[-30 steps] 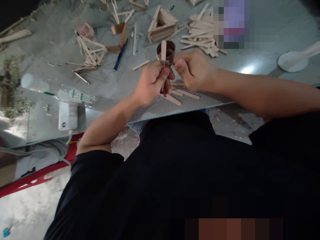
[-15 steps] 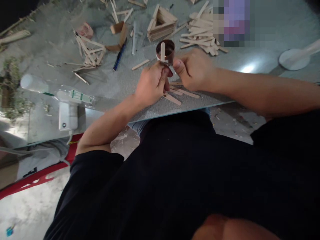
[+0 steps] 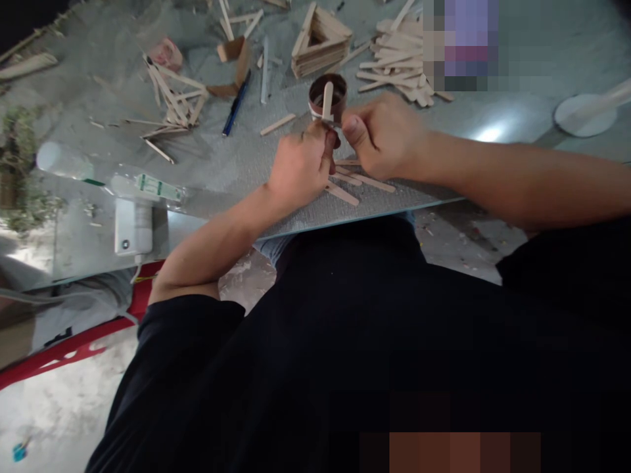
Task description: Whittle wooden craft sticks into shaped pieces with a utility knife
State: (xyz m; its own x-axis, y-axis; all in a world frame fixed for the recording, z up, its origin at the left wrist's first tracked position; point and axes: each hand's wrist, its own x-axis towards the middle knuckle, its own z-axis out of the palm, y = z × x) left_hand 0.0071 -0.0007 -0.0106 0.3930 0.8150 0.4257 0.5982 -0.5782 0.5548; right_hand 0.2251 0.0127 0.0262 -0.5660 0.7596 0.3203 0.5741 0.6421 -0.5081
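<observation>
A wooden craft stick points up out of my left hand, whose fingers are closed round its lower part. My right hand is closed close beside it, thumb towards the stick. A thin, dark sliver runs from the right fingers to the stick's base; its kind is too small to tell. Just behind the stick stands a small brown cup, its inside partly hidden. Several loose craft sticks lie on the glass tabletop below my hands.
Beyond the cup sits a triangular stack of sticks, with a loose stick pile to its right. A blue pen, a cardboard piece and a stick frame lie left. A plastic bottle and white power bank are near the left edge.
The stick in my left hand has tilted slightly to the right, and that hand has shifted a little the same way. My right hand stays almost in place.
</observation>
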